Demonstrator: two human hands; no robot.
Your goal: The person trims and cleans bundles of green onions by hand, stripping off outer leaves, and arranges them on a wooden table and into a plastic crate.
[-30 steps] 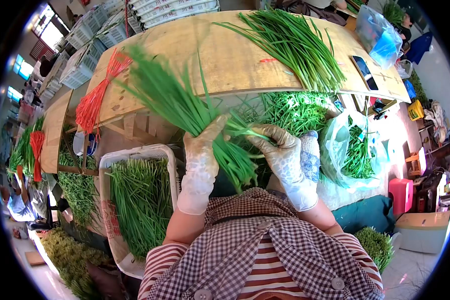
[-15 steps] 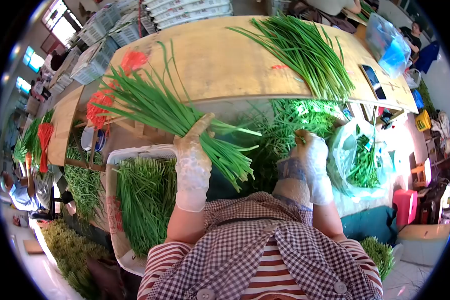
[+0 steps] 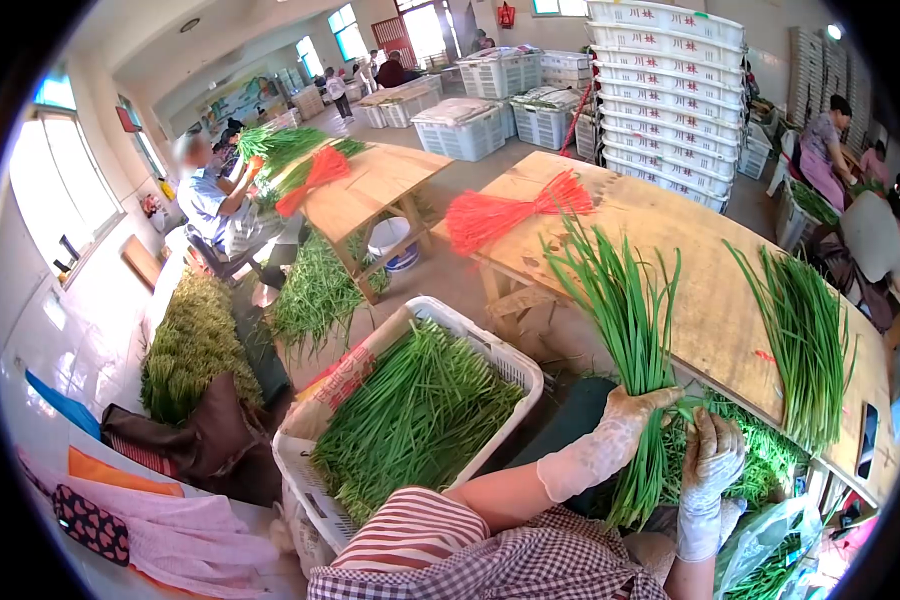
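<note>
My left hand (image 3: 610,425), in a stained white glove, is closed around the middle of a bunch of garlic chives (image 3: 625,325). The long leaves point up and away over the table edge, while the cut stems (image 3: 635,490) hang below my grip. Just right of it, my right hand (image 3: 712,455), also gloved, has bent fingers pinched at a short green chive leaf beside the bunch. A white basket (image 3: 530,385) of loose chives (image 3: 420,410) stands to the left of my hands.
The wooden table (image 3: 690,270) carries red ties (image 3: 515,210), another pile of chives (image 3: 800,350) and a phone (image 3: 867,440). A plastic bag (image 3: 770,545) of greens sits low at right. Stacked white crates (image 3: 670,100) stand behind; a seated person (image 3: 210,195) works at far left.
The head view has swung left. My right hand has come up close to my left hand. The bunch stands more upright, still in my left hand.
</note>
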